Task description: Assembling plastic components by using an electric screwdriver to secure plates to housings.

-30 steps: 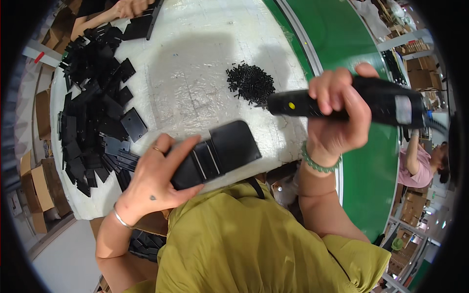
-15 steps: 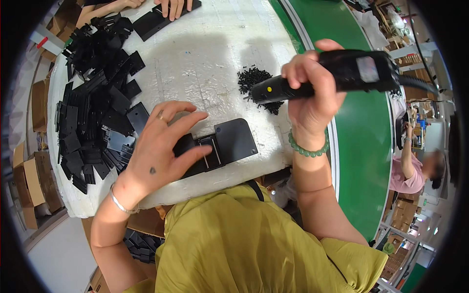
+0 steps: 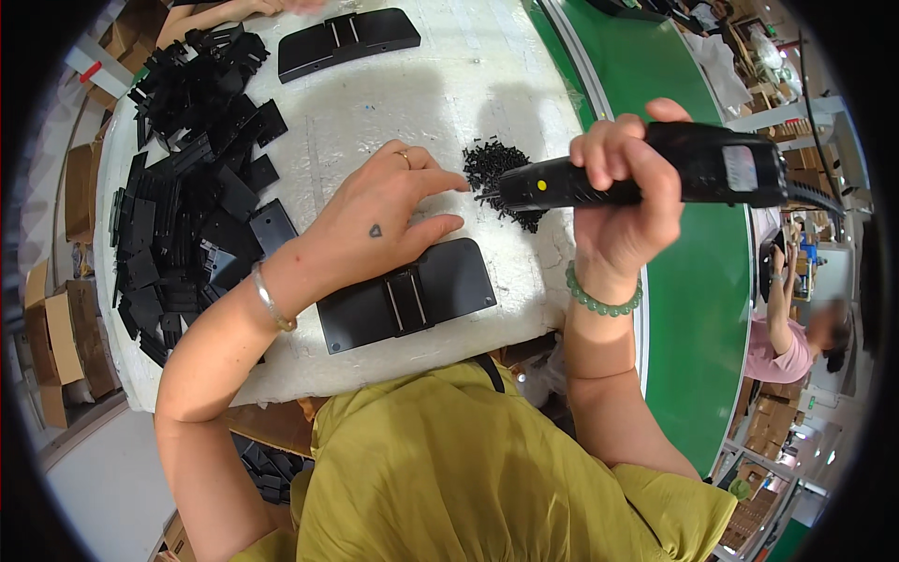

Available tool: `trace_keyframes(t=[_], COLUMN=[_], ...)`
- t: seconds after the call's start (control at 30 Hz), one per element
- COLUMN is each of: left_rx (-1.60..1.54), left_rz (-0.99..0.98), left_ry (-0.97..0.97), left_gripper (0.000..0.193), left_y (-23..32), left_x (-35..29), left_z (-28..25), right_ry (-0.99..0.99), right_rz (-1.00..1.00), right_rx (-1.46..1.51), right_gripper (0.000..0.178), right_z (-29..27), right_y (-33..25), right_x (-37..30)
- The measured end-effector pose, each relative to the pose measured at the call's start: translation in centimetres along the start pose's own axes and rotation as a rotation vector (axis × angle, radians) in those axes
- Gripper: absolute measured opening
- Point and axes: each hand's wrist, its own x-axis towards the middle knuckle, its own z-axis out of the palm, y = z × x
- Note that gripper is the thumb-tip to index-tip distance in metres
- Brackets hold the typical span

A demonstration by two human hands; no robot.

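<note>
The bench (image 3: 342,131), white and film-covered, extends beneath the left hand (image 3: 403,201) and outward beyond it. A green surface (image 3: 698,318) runs to the right of and below the right hand (image 3: 637,183). Left of the left hand and its forearm lies a disordered pile of black plates (image 3: 220,183), many overlapping. The black power driver (image 3: 698,164) is gripped in the right hand, fingers and thumb wrapped around its body; its cable leaves on the hand's right and its bit points left. The black panel (image 3: 459,281) lies flat on the bench, just on the body side of the left hand, its far edge partly covered by that hand. A similar second panel (image 3: 393,39) stands well beyond the left hand. The screw heap (image 3: 492,164) sits between the two hands, just past the left forefinger. The left hand is partly open, thumb and forefinger spread and free; its remaining fingers are partly hidden. Whether the bit touches a screw cannot be determined. The left hand bears a ring (image 3: 403,159).
</note>
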Motion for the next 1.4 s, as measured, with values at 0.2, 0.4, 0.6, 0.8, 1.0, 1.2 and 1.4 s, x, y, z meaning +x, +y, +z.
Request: trace_keyframes(t=[0.2, 0.4, 0.6, 0.8, 1.0, 1.2, 1.4], left_rx=[-0.023, -0.032, -0.105, -0.119, 0.093, 0.127, 0.115], left_rz=[0.16, 0.247, 0.228, 0.222, 0.344, 0.235, 0.154], left_ry=[0.146, 0.253, 0.285, 0.3, 0.241, 0.269, 0.169], left_gripper=[0.02, 0.018, 0.021, 0.022, 0.017, 0.016, 0.085], left_y=[-0.6, 0.8, 1.8, 1.4, 1.8, 3.2, 1.4], left_x=[1.9, 1.3, 0.7, 0.5, -0.2, -2.4, -2.8], left_z=[1.7, 1.1, 0.8, 0.1, -0.1, -0.1, -1.9], right_ry=[-0.06, -0.131, -0.391, -0.424, -0.398, -0.483, -0.352], right_rz=[-0.022, -0.032, -0.075, -0.083, -0.091, -0.148, -0.063], right_rx=[0.034, 0.161, 0.164, 0.136, 0.012, 0.041, 0.021], right_gripper=[0.031, 0.042, 0.036, 0.034, 0.034, 0.036, 0.035], right_z=[0.8, 1.1, 1.3, 2.2, 3.2, 3.3, 4.9], right_y=[-2.1, -3.9, -5.1, -5.1, -5.8, -5.0, -2.5], right_x=[-0.1, -0.8, -1.3, -1.0, -2.7, -4.0, -3.7])
